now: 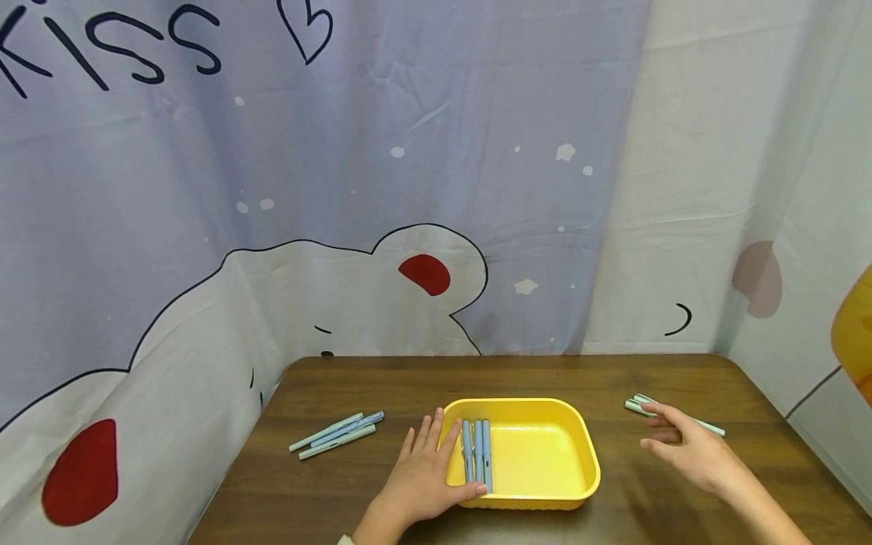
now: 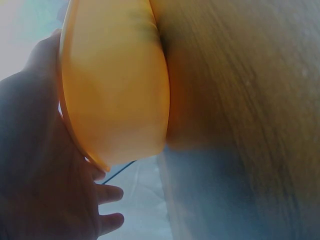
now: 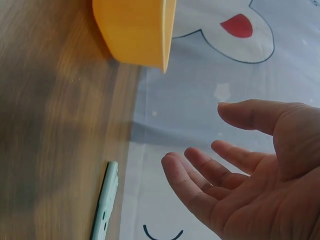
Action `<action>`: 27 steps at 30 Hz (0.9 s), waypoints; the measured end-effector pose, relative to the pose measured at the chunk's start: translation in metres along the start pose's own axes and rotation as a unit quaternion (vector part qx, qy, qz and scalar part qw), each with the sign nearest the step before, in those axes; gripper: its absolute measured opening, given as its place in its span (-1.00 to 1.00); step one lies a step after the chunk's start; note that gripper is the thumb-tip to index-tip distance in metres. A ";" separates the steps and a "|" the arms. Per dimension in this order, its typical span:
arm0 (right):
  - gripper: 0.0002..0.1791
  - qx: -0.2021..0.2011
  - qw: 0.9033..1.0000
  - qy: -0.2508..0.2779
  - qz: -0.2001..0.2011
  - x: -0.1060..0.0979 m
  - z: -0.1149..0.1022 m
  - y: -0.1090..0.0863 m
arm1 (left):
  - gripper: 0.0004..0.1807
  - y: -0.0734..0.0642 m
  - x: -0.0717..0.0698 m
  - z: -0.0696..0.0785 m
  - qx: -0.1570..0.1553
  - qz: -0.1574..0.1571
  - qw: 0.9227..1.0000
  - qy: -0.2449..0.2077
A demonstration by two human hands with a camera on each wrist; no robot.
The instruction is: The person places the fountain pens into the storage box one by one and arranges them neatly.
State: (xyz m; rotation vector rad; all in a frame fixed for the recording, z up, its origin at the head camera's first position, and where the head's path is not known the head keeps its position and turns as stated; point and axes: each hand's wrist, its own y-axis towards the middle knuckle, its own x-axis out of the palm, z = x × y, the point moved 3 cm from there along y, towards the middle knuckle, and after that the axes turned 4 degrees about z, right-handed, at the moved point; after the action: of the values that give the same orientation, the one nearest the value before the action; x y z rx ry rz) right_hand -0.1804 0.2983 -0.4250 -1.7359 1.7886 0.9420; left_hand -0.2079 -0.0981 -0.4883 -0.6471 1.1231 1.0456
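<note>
one yellow tray (image 1: 538, 458) holds three blue capped pens (image 1: 478, 453), the left hand (image 1: 424, 475) touching its left side with fingers outspread. the right hand (image 1: 691, 453), relaxed and holding nothing, is beside two pale green pens (image 1: 639, 408); three more pens (image 1: 346, 431), two green, one blue, lie left of the tray.

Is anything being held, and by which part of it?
Nothing is held: the left grip rests straight-fingered on the yellow tray; the right grip is empty near some pens.
</note>
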 end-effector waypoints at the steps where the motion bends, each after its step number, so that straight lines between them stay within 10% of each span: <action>1: -0.35 0.003 1.000 -0.015 0.003 -0.001 0.002 0.000 | 0.14 0.000 0.000 0.000 0.000 0.000 1.000 -0.001; 27: -0.32 0.029 0.995 -0.097 0.017 -0.012 0.056 0.017 | 0.16 0.002 0.004 -0.004 -0.002 0.000 1.000 -0.003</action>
State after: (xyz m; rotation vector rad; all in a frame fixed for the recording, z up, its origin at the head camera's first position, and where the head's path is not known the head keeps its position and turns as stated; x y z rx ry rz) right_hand -0.2031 0.3471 -0.4502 -1.5280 1.7073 1.0249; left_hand -0.2104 -0.0992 -0.4931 -0.6465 1.1159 1.0502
